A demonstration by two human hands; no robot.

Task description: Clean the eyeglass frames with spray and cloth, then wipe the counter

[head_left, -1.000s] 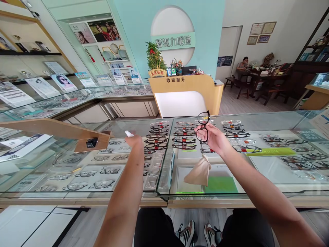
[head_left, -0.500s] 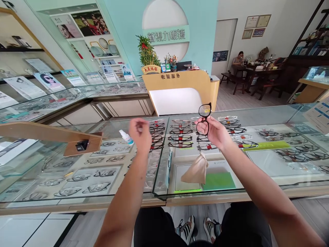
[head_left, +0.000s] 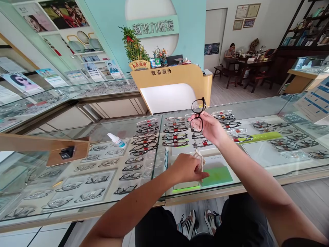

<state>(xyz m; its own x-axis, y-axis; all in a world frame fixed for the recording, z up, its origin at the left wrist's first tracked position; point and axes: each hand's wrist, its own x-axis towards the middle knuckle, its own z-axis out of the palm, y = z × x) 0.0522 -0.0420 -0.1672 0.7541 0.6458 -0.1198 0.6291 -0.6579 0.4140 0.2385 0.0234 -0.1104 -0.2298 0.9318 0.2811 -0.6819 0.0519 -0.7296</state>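
Seen from the head camera, a person at a glass-topped counter (head_left: 205,195) grips a pair of black-framed glasses (head_left: 197,105) in the right hand (head_left: 211,127), fingers pinched at the bridge, the frame turned on end and raised above the counter toward its far edge. Fingertips behind the lower lens show only through it. The left hand (head_left: 189,168) reaches across to a pale cloth (head_left: 198,156) near the counter's near edge, its fingers curled and thumb extended; much of the cloth is hidden, and whether the fingers have closed on it cannot be told. A green sheet (head_left: 218,175) beside it is partly covered. Left of the hands, toward the far edge, a white-capped bottle (head_left: 116,140) carries print too small to read. Rows of display frames (head_left: 175,129) disappear behind the right hand, and a wooden stand (head_left: 28,141) is cut off at left.
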